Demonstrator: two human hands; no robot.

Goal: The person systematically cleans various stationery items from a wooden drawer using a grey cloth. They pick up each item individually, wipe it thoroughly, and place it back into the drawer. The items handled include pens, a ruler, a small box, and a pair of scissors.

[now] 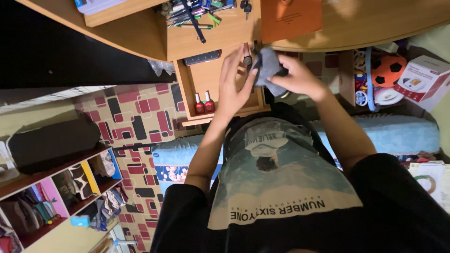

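At the top centre of the frame, a wooden desk (140,33) with an open drawer (206,84) fills the upper field; the view looks straight down over the person's printed black shirt (281,197). Largest to smallest:

Desk and drawer. The drawer stands pulled out toward the person. Two small red bottles (204,104) stand upright at its near edge, left of centre, and a dark flat strip (201,57) lies at its back. Pens and markers (197,11) crowd the compartment above. An orange card (290,18) rests on the desk top to the right.

Right hand (297,77). Clamped on a grey cloth (268,65), bunched in the fist, just right of the drawer's upper right corner.

Left hand (234,84). Fingers spread and straight, gripping nothing, palm turned toward the cloth and nearly touching it, over the drawer's right half.

Grey cloth. Soft, crumpled and dull grey, with one fold standing up above the fist; its full shape cannot be told.

Small dark round object (247,60). Between the two hands at the drawer's right edge; its kind cannot be told.

Risks, as judged: a sweep of the left forearm toward the near edge could tip the red bottles, since they stand free and upright. A loose fold of cloth could catch the round object and drag it off the edge. The projecting drawer could be knocked by the body close behind it.
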